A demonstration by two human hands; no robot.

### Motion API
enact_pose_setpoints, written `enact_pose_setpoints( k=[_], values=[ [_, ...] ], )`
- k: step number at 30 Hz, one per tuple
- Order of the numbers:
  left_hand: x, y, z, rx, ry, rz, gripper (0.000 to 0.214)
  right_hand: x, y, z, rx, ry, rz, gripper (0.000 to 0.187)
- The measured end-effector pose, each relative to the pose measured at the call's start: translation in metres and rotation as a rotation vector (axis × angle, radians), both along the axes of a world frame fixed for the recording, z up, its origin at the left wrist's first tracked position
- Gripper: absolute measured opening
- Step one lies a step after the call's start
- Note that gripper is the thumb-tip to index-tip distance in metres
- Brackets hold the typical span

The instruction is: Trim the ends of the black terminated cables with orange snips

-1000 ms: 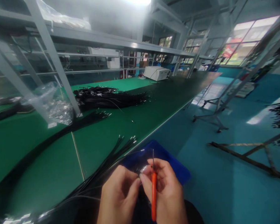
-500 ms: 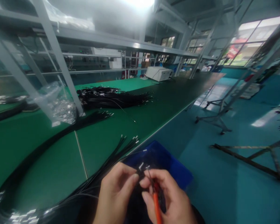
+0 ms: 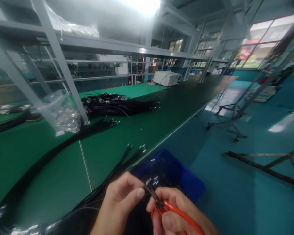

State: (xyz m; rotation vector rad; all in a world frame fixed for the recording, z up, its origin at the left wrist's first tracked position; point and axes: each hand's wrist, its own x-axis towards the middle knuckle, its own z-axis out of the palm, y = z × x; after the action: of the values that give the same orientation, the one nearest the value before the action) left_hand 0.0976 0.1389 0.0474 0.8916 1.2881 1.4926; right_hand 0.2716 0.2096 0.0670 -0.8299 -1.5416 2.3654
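Note:
Low in the head view, my left hand (image 3: 120,205) pinches a thin black cable near its metal tip (image 3: 148,181). My right hand (image 3: 177,217) grips orange-handled pliers (image 3: 170,209); their dark jaws point up and left at the cable end between my hands. Both hands hover over a blue plastic bin (image 3: 183,178) at the edge of the green workbench (image 3: 51,163). A bundle of black cables with metal ends (image 3: 127,156) runs from under my left hand onto the bench.
A large pile of black cables (image 3: 117,104) lies farther back on the bench beside a clear plastic bag of metal parts (image 3: 61,114). Grey shelf uprights (image 3: 63,65) rise at the left. A white machine (image 3: 166,77) stands at the far end. Metal frames (image 3: 235,124) stand on the blue floor at the right.
The pliers have tilted from upright to slanting up and left, their handles now showing spread. Both hands have sunk lower in the view, and the blue bin shows more.

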Motion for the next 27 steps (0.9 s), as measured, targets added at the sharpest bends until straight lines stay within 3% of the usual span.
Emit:
enact_pose_setpoints(
  k=[9,13,16,22,25,27],
  values=[
    [0.002,0.002,0.001,0.008,0.017,0.005,0.014,-0.007,0.0,-0.001,-0.109,-0.088,0.024,0.031],
    [0.002,0.001,-0.002,-0.008,0.031,0.03,0.014,-0.01,-0.003,0.006,0.029,-0.152,-0.088,0.049],
    [0.001,0.001,-0.004,-0.015,0.035,0.03,0.013,-0.011,-0.003,0.006,0.024,-0.158,-0.002,0.058],
    [0.0,0.003,-0.002,-0.043,-0.017,-0.025,0.014,-0.019,-0.007,-0.005,0.183,-0.103,-0.353,0.041],
    [0.002,0.001,-0.002,-0.05,0.006,-0.068,0.019,-0.032,-0.008,-0.005,0.266,-0.074,-0.618,0.042],
    [0.004,0.0,-0.003,-0.041,0.025,-0.086,0.021,-0.039,-0.008,-0.004,0.292,-0.038,-0.699,0.045]
  ],
)
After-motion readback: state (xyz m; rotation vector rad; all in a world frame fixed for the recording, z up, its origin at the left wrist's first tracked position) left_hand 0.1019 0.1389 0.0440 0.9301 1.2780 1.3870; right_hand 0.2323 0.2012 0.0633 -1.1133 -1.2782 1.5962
